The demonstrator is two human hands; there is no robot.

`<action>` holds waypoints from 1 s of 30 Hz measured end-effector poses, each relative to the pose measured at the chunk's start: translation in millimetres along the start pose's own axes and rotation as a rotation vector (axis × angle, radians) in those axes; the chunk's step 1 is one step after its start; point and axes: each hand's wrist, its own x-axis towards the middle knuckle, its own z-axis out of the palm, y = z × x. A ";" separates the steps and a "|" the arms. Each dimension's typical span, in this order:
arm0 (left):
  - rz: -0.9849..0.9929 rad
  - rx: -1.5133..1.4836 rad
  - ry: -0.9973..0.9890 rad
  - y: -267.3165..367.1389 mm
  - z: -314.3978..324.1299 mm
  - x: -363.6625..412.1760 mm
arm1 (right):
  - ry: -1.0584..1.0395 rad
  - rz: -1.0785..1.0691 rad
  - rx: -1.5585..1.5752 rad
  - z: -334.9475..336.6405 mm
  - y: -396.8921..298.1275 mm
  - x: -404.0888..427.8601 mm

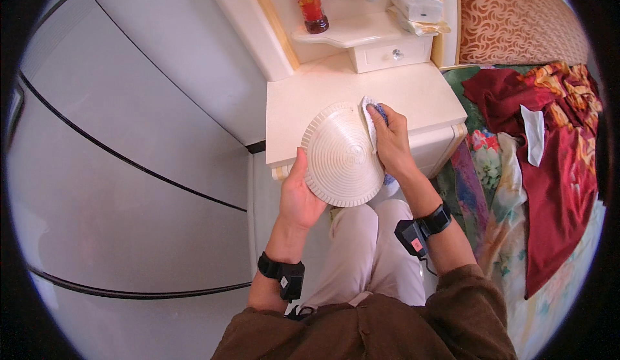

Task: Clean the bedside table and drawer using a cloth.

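Observation:
A round, cream-white disc (339, 156) with concentric ridges and a notched rim is held up in front of me, over the front edge of the nightstand. It looks like a plastic lid or cover. My left hand (301, 197) grips its lower left edge, thumb upright along the rim. In my right hand (393, 139) is a folded white and blue cloth (369, 120), pressed at the disc's right edge. Part of the cloth hangs below that hand. The fingers behind the disc are hidden.
The cream nightstand (310, 93) carries a small drawer (392, 53) and a shelf with a red-drink bottle (310, 6) and tissue packs (419, 6). At right is a bed with a dark red cloth (557, 205) and a white strip (533, 134). A grey refrigerator (135, 205) stands left.

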 end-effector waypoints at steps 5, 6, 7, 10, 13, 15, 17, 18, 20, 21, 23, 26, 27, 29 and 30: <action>0.053 0.041 0.109 4.9 5.5 -2.1 | 0.175 0.236 0.286 -9.6 -2.6 8.4; 0.053 0.040 0.110 7.6 2.2 -2.5 | 0.174 0.237 0.286 -13.0 -7.6 7.4; 0.071 0.002 0.064 10.9 -2.7 -2.8 | 0.212 0.250 0.374 -18.6 -15.9 5.8; 0.100 -0.043 0.015 16.7 -10.2 -1.0 | 0.168 0.207 0.471 -34.7 -21.7 3.3; 0.112 -0.062 -0.004 16.6 -15.7 2.0 | 0.135 0.155 0.418 -29.7 -44.8 -12.8; 0.094 -0.095 -0.035 13.5 -14.8 5.9 | -0.125 -0.067 0.234 -19.6 -51.5 -27.8; -0.037 -0.396 -0.288 7.2 -30.1 10.0 | -0.388 -0.441 -0.047 -4.2 -58.1 -40.9; -0.038 -0.395 -0.288 -0.5 -37.3 12.4 | -0.518 -0.555 -0.350 7.3 -75.1 -46.6; 0.155 -0.365 -0.479 -18.7 -37.8 16.7 | -0.522 -0.626 -0.505 30.5 -73.1 -52.4; 0.151 -0.364 -0.484 -22.3 -35.6 16.6 | -0.495 -0.659 -0.639 34.8 -67.7 -51.7; 0.112 -0.251 -0.242 -27.5 -30.6 15.4 | -0.415 -0.711 -0.765 39.5 -63.6 -48.5; 0.078 -0.136 0.014 -23.4 -18.3 9.1 | -0.372 -0.689 -0.738 44.3 -58.2 -45.0; 0.012 -0.033 0.124 -16.4 0.0 5.8 | -0.304 -0.684 -0.715 43.2 -58.0 -42.4; 0.004 0.114 0.112 -16.5 -0.1 1.3 | -0.129 -0.684 -0.694 41.1 -53.6 -33.9; 0.005 0.114 0.112 -15.6 0.9 1.2 | -0.069 -0.671 -0.699 36.6 -50.8 -26.5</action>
